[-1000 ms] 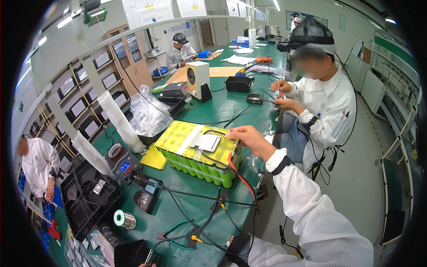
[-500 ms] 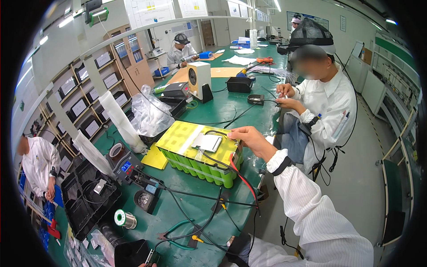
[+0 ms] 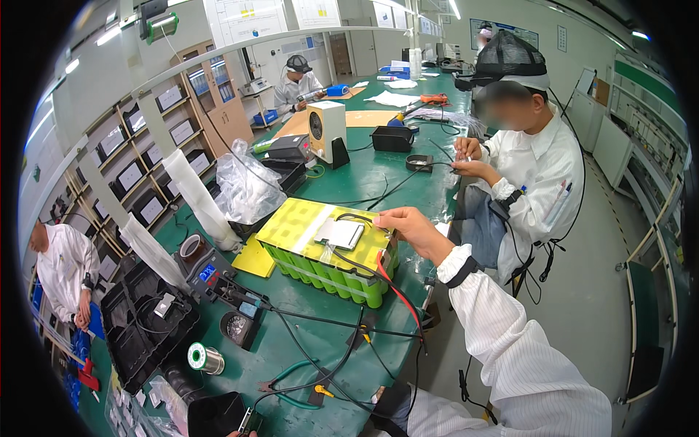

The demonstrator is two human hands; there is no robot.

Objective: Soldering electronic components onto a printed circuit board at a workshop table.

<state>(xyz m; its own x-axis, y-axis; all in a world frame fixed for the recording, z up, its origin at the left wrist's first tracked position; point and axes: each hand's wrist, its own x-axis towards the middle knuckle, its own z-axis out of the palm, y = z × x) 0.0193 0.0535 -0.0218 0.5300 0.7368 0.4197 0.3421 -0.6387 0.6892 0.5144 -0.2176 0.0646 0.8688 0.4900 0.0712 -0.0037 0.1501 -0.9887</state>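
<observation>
A battery pack [image 3: 320, 251] of green cells with a yellow top sheet stands on the green bench. On its top lies a silver rectangular module [image 3: 339, 233] with black wires. My right hand [image 3: 413, 227] is at the pack's far right corner, thumb and forefinger pinched on the end of a black wire [image 3: 354, 216] looping from the module. A thick red wire [image 3: 399, 291] and a black one hang over the pack's right side. At the lower edge, only fingertips of my left hand [image 3: 234, 434] show, closed beside a small metal-edged piece [image 3: 246, 419]; what they hold is unclear.
Near the pack are a soldering station [image 3: 210, 274], a solder spool [image 3: 205, 358], green-handled cutters [image 3: 290, 383] and loose black cables. A black tray [image 3: 149, 320] lies left; a plastic bag [image 3: 249, 182] lies behind. A co-worker [image 3: 535, 160] sits at the right bench edge.
</observation>
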